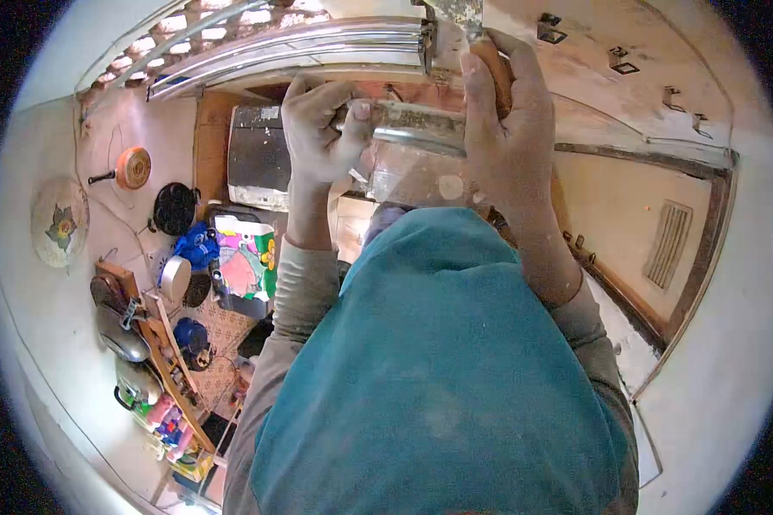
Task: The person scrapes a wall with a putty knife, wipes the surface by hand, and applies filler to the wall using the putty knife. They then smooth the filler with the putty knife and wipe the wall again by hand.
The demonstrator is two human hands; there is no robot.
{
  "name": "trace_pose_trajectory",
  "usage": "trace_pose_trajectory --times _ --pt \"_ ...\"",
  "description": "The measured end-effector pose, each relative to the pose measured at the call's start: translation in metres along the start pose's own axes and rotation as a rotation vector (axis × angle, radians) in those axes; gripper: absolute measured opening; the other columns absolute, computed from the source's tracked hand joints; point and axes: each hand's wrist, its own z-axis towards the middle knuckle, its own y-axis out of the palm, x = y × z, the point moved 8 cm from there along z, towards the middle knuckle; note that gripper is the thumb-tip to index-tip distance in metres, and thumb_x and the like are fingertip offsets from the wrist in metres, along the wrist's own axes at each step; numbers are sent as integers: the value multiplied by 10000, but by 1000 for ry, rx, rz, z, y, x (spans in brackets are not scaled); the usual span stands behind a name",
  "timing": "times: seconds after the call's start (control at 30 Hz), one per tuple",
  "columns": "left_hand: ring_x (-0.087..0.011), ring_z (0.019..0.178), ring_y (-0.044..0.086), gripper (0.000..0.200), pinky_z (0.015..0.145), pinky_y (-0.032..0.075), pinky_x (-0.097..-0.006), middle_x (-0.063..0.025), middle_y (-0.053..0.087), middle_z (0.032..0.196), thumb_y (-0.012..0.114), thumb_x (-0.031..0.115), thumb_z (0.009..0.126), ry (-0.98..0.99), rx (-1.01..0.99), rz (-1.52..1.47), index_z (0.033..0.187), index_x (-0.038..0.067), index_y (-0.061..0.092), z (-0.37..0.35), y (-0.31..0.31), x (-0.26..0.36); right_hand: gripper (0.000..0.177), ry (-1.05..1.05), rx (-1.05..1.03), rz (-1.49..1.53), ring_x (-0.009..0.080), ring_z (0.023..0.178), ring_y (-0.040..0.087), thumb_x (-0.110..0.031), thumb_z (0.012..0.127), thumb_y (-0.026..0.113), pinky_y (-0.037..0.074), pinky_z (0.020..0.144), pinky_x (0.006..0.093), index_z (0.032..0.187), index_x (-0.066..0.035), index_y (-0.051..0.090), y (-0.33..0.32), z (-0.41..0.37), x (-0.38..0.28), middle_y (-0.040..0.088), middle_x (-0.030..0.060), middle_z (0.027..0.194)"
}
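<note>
My right hand (515, 129) is closed around the brown wooden handle of a putty knife (492, 73). The blade points upward, stained with pale material, and is partly cut off by the top of the view. My left hand (326, 129) is curled, with its thumb against the left end of a stained, metal-edged flat tool (416, 129). That tool spans the space between my hands, its right end hidden behind my right hand. How far the left fingers wrap around it is not fully visible.
A patchy wall (584, 77) with several wall boxes rises ahead. Metal louvre frames (301, 56) are at upper left. Below left are a dark-fronted appliance (259, 159), a colourful bag (245, 257) and a cluttered wooden shelf (167, 360). Pans hang on the left wall.
</note>
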Motion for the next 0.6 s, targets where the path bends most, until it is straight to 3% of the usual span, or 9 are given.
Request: trace_pose_trajectory --times 0.33,0.47,0.53,0.57,0.6 --pt "-234 472 489 380 633 367 -342 -20 525 493 598 356 888 -15 19 -6 613 93 584 -2 -2 3 259 29 -11 17 409 831 678 -262 961 588 526 732 464 1115 -54 588 2 0 6 685 209 903" --pt "-226 474 500 330 622 372 -345 -36 542 504 625 343 862 -87 17 -17 647 93 650 0 -6 10 296 42 10 18 337 832 686 -286 977 576 525 741 421 1114 -24 599 -1 2 7 682 195 894" --pt "-278 626 495 328 679 390 -372 -95 579 622 572 283 904 -139 -97 2 686 42 615 0 -1 6 307 46 39 15 300 822 685 -285 983 572 524 740 401 1124 -13 598 -4 1 9 679 183 881" --pt "-206 470 509 311 640 384 -346 -28 545 503 631 342 872 -74 -67 35 677 104 677 0 -2 2 309 53 30 37 268 805 669 -276 986 571 519 731 382 1132 -4 596 -5 0 9 669 172 864" --pt "-206 470 509 311 640 384 -346 -28 545 503 631 342 872 -60 -60 29 677 104 677 3 -3 3 312 57 23 59 235 787 653 -268 990 570 513 723 363 1140 4 594 -5 0 8 658 161 846"
